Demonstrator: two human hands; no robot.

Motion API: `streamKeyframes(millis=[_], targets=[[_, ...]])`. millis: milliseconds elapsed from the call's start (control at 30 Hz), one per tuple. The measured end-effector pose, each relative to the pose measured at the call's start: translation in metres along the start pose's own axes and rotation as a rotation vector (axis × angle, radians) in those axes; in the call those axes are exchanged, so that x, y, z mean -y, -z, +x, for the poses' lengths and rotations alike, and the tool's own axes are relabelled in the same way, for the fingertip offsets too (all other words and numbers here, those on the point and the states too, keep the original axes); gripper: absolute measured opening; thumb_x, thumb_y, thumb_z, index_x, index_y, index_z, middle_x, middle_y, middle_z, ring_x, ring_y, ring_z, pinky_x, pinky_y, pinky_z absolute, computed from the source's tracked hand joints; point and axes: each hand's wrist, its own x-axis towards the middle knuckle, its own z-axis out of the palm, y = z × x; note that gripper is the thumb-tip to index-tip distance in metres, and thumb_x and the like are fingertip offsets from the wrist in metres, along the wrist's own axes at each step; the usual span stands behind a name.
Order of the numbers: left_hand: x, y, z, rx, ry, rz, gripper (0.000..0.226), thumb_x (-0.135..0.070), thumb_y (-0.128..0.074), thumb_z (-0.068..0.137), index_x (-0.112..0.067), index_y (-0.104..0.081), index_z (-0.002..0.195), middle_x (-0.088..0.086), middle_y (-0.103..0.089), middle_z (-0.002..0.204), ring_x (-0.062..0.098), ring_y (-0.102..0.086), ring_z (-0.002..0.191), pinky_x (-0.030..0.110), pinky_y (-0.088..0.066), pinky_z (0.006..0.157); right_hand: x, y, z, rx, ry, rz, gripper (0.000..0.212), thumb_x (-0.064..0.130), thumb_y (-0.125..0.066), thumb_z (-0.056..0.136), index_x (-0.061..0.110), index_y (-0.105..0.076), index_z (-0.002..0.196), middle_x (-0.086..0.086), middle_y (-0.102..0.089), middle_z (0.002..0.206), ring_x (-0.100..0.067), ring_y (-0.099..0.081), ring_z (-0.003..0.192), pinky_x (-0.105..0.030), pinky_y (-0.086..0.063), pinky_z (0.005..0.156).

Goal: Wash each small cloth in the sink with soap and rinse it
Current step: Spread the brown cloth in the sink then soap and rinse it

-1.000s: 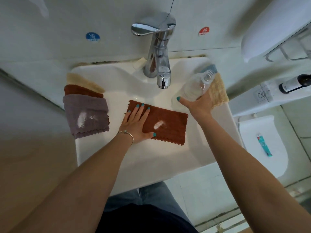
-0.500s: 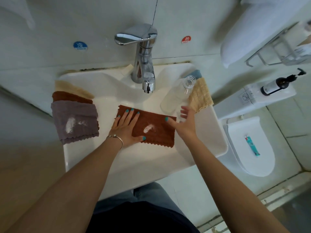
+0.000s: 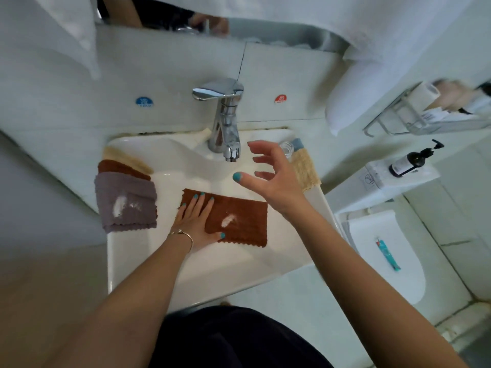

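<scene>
A: Nearest to the person, the left hand [image 3: 195, 221] lies flat on the brown cloth [image 3: 236, 217] in the sink [image 3: 164, 264]. Its grip is spread, with straight fingers that press the cloth down and pinch nothing. A white patch of soap [image 3: 228, 221] sits in the middle of the cloth.

B: And the right hand [image 3: 271, 179]?

A: It hangs above the basin, just right of the tap [image 3: 225, 120]. Its grip is apart, the fingers loosely bent, and it holds nothing.

B: What can go wrong from here?

A: I think the hand goes for the tap lever. If the water comes too strong, it can carry the soap away before it is rubbed in, or splash over the rim. The cloth can also slide toward the drain, because only one flat hand keeps it.

B: What else is around?

A: On the left rim, a grey cloth [image 3: 126, 201] with its own soap patch lies on another brown cloth [image 3: 119, 168] and a beige cloth [image 3: 125, 158]. On the right rim, behind the right hand, there is a clear bottle [image 3: 287, 148] on a yellow cloth [image 3: 305, 171]. The bottle stands close to the path of the hand, so an elbow or wrist may knock it. Farther right, a dark pump bottle [image 3: 410, 162] stands on the toilet tank.
</scene>
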Motion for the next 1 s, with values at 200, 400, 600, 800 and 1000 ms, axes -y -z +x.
streamKeyframes(millis=[200, 400, 600, 800, 1000], targets=[[-0.001, -0.002, -0.009, 0.005, 0.033, -0.041, 0.104, -0.073, -0.046, 0.083, -0.028, 0.017, 0.152, -0.002, 0.028, 0.158, 0.014, 0.027, 0.144, 0.037, 0.012, 0.119, 0.047, -0.009, 0.075, 0.013, 0.348, -0.341, 0.052, 0.022, -0.082, 0.074, 0.029, -0.057, 0.118, 0.015, -0.047, 0.119, -0.011, -0.042, 0.111, -0.015, -0.035, 0.091], [0.002, -0.002, -0.011, 0.004, 0.041, -0.054, 0.107, -0.074, -0.047, 0.081, -0.029, 0.019, 0.151, -0.002, 0.028, 0.158, 0.014, 0.026, 0.145, 0.037, 0.012, 0.119, 0.077, -0.027, 0.136, 0.21, 0.376, -0.533, 0.034, 0.029, -0.085, 0.065, 0.033, -0.07, 0.095, 0.016, -0.065, 0.091, -0.009, -0.054, 0.081, -0.036, -0.048, 0.085], [0.003, -0.004, -0.011, -0.003, 0.047, -0.058, 0.107, -0.074, -0.047, 0.08, -0.03, 0.02, 0.151, -0.003, 0.027, 0.158, 0.014, 0.025, 0.145, 0.037, 0.011, 0.12, 0.07, -0.036, 0.149, 0.23, 0.213, -0.307, 0.027, 0.042, -0.088, 0.05, 0.046, -0.067, 0.067, 0.024, -0.066, 0.076, -0.005, -0.064, 0.081, -0.037, -0.054, 0.09], [0.002, -0.005, -0.01, -0.009, 0.052, -0.069, 0.106, -0.073, -0.048, 0.081, -0.03, 0.02, 0.151, -0.004, 0.028, 0.158, 0.014, 0.027, 0.145, 0.037, 0.013, 0.119, 0.071, -0.035, 0.15, 0.265, 0.156, -0.169, 0.033, 0.048, -0.086, 0.041, 0.04, -0.07, 0.068, 0.023, -0.064, 0.072, -0.005, -0.059, 0.075, -0.027, -0.048, 0.077], [0.003, -0.006, -0.01, -0.008, 0.05, -0.07, 0.106, -0.072, -0.048, 0.08, -0.031, 0.019, 0.151, -0.005, 0.028, 0.158, 0.014, 0.027, 0.144, 0.037, 0.013, 0.119, 0.073, -0.029, 0.152, 0.285, 0.134, -0.077, 0.028, 0.013, -0.091, 0.063, 0.025, -0.068, 0.073, 0.02, -0.061, 0.064, -0.001, -0.054, 0.064, -0.022, -0.043, 0.069]])
